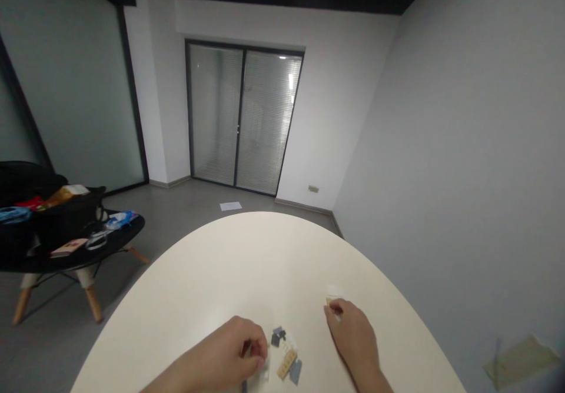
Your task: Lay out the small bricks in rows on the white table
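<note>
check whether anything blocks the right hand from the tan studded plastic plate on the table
Only a small blue-grey plastic brick, lying beside the tan studded plastic plate on the side toward the right hand. The rest of the way is white tabletop.

The person's bare left hand (238, 346) and bare right hand (351, 334) have slim, tapering fingers (338, 306), and each narrows at the wrist into a slender, uncovered forearm (375, 378) that runs off the near edge of the view.
</note>
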{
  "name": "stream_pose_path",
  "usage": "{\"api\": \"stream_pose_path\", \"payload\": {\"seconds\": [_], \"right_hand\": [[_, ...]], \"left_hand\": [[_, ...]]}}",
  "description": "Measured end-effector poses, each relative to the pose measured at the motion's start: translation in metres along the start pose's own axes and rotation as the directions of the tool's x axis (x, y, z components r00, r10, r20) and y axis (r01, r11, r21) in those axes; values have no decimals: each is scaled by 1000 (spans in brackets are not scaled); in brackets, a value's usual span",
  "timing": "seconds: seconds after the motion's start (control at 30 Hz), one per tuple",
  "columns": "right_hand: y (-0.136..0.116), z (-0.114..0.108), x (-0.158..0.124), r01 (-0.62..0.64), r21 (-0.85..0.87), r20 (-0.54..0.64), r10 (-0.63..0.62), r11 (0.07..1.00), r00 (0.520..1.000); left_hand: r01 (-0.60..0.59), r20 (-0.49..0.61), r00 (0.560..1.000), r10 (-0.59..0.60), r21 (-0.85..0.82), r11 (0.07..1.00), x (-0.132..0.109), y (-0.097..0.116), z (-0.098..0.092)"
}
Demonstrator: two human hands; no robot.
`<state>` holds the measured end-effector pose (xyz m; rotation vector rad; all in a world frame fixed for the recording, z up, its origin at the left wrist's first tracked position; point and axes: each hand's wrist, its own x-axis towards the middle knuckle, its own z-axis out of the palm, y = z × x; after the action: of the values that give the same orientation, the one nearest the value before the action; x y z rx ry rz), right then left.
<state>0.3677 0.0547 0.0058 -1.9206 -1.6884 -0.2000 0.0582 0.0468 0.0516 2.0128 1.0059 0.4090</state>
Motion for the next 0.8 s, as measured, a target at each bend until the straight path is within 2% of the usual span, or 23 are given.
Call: {"api": "stream_pose_path", "payload": {"seconds": [0.23, 0.43, 0.67, 0.8], "right_hand": [[3, 3, 0, 35, 17, -2, -35, 999, 999], [0, 1, 0, 21, 19, 30, -21, 1000, 999], [-8, -5, 1, -20, 0, 103, 20, 1000, 995], [-10, -6, 1, -35, 1, 128, 34, 999, 991]], "left_hand": [[-2, 112, 994, -1, 22, 1000, -6, 5, -3], [-4, 128, 992, 1, 23, 1000, -6, 2, -1], [-35, 93, 995, 27, 84, 996, -4, 3, -3], [-45, -2, 999, 46, 147, 988, -3, 3, -7]]}}
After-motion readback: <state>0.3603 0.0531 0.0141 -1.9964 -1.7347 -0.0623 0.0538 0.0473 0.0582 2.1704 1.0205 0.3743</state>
